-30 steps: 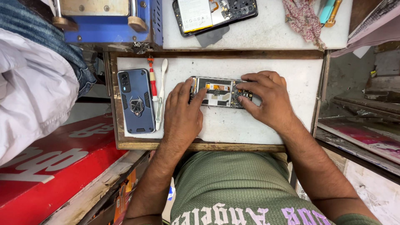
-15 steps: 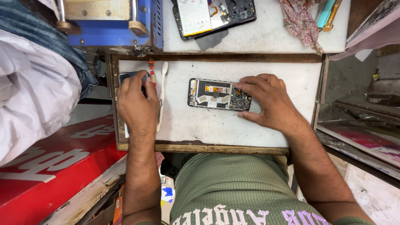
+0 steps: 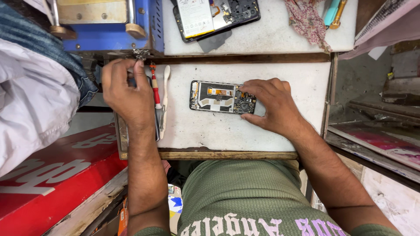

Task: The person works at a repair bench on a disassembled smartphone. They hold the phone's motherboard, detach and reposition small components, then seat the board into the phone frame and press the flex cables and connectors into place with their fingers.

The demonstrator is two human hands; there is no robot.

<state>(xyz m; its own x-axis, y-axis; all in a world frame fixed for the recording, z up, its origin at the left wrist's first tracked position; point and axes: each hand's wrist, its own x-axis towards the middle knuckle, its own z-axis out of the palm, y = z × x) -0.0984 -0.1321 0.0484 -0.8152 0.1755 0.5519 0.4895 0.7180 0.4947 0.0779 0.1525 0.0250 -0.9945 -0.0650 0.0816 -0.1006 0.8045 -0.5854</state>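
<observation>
Far left, off the table: white cloth (image 3: 30, 100) and a red panel (image 3: 52, 175). A blue machine (image 3: 109, 26) stands at the back.

Left hand (image 3: 127, 94): at the table's (image 3: 218, 131) left edge, back of the hand up, fingers curled over the tool row. Fingertips are beside the top of the red screwdriver (image 3: 154, 87). I cannot tell whether it grips anything or only touches. A dark flat thing lies under the palm, mostly hidden.

A white pry tool (image 3: 165, 94) lies just beside the screwdriver, parallel and nearly touching.

Phone (image 3: 216, 97): back cover off, board and flex showing, flat on the white table near the middle, long side across.

Right hand (image 3: 271, 107): clamps the phone's right end, fingers on the far edge and thumb on the near edge, pinning it flat.

Back shelf: a second phone (image 3: 214, 15), also opened, then a patterned rag (image 3: 306, 19).

Step in hand, by my reading: a tool is being picked while the phone is kept steady.

The pick calls for a fine pinch, since the tools lie tight together. The tip must then cross to the exposed board without shifting the phone. The right hand's hold needs to stay firm.
</observation>
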